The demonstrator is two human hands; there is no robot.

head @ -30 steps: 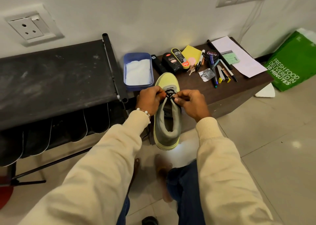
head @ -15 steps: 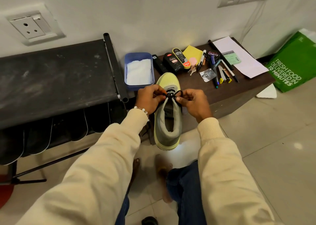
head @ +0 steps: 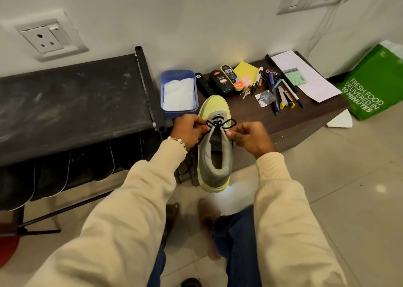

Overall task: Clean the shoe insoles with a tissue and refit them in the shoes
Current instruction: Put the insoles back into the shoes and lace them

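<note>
We find the shoe (head: 214, 142), yellow-green with a grey collar, lying with its toe on the near edge of the dark wooden table (head: 290, 120) and its heel projecting off the edge toward the person. Its black lace (head: 220, 123) is formed into a bow over the tongue. We cannot tell whether an insole sits inside; the opening is in shadow.

The left hand (head: 189, 129) is at the left side of the bow, fingers curled and pinching a lace loop. The right hand (head: 250, 137) is at the right side, thumb and forefinger closed on the lace strand just beside the collar. Both wrists carry cream sleeves; the left wrist bears a beaded bracelet (head: 177, 141).

Just beyond the toe, to the left, stands a blue box (head: 179, 72) holding white tissue (head: 178, 94). Further back on the table we note black polish bottles (head: 220, 83), a yellow cloth (head: 246, 70), a small bunch of keys (head: 246, 93), a scatter of pens (head: 281, 94) and a white sheet of paper (head: 305, 77).

To the left of the table stands a black fabric-topped rack (head: 72, 103), touching or very near the blue box. A green bag (head: 375, 86) rests on the tiled floor at the right, against the wall. A wall socket (head: 46, 37) sits above the rack.
</note>
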